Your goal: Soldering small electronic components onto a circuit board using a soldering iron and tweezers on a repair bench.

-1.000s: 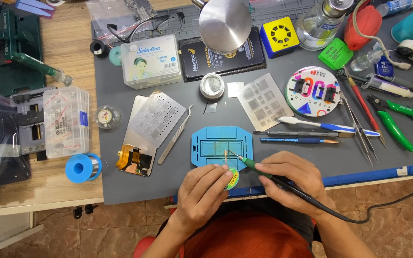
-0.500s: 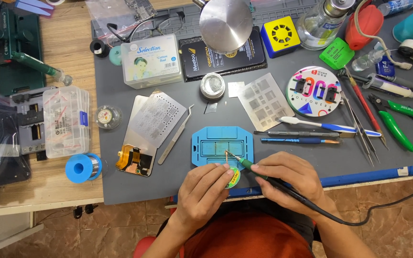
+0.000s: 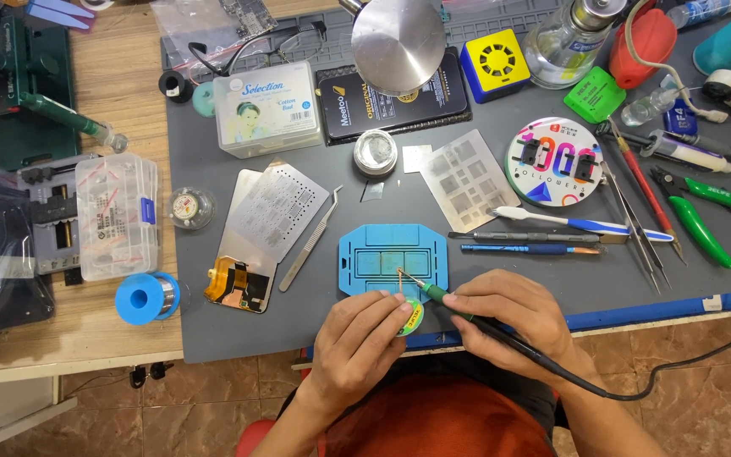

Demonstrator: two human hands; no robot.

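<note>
An electronics repair workshop: grey work mat [image 3: 298, 338], tweezers [image 3: 308, 243], stencils [image 3: 467, 178], solder spool [image 3: 146, 298].

A white cotton-bud box [image 3: 266, 108] sits beside a black flat package [image 3: 399, 106].

bare forearms, two hands, orange garment [image 3: 442, 419]

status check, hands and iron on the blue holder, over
Right hand grips soldering iron, tip on blue holder. Left hand pinches small wick reel at holder's near edge. Tweezers lie left, clear of the work.
</note>
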